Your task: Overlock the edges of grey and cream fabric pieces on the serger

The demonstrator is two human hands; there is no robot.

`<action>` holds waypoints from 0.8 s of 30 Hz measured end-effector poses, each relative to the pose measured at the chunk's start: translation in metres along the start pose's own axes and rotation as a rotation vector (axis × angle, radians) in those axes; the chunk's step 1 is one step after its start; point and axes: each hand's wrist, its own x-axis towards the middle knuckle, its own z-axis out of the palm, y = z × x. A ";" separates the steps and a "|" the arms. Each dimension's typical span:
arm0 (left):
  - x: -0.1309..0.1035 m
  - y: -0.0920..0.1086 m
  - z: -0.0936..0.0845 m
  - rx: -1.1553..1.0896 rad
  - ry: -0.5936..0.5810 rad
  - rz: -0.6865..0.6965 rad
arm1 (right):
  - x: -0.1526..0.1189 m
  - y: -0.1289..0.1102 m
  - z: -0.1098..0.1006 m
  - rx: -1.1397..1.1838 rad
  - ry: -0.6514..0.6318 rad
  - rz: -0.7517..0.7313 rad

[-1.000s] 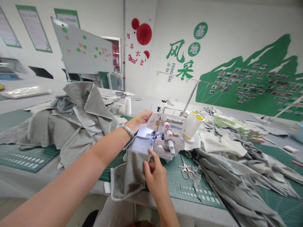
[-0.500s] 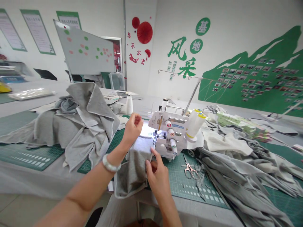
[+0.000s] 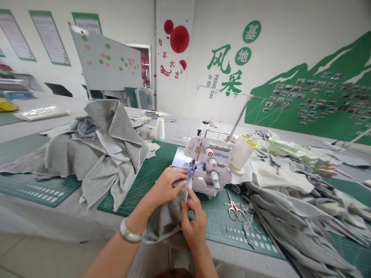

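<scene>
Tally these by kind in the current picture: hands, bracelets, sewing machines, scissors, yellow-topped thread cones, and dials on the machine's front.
Left hand and right hand: 2
Bracelet: 1
Sewing machine: 1
Scissors: 1 pair
Yellow-topped thread cones: 2
Dials: 4
Total: 11

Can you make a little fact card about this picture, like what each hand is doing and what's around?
Left hand: laid on gray cloth
Left wrist: pale bracelet
Right hand: fingers at the cloth's edge, in front of the needle area
Machine: white sewing machine, work area lit
Tool: scissors on a green cutting mat
Behind: whiteboard with green and pink dots
</scene>
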 end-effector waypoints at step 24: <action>0.000 -0.001 0.000 0.004 -0.003 0.008 | -0.007 -0.004 -0.005 -0.030 -0.016 -0.155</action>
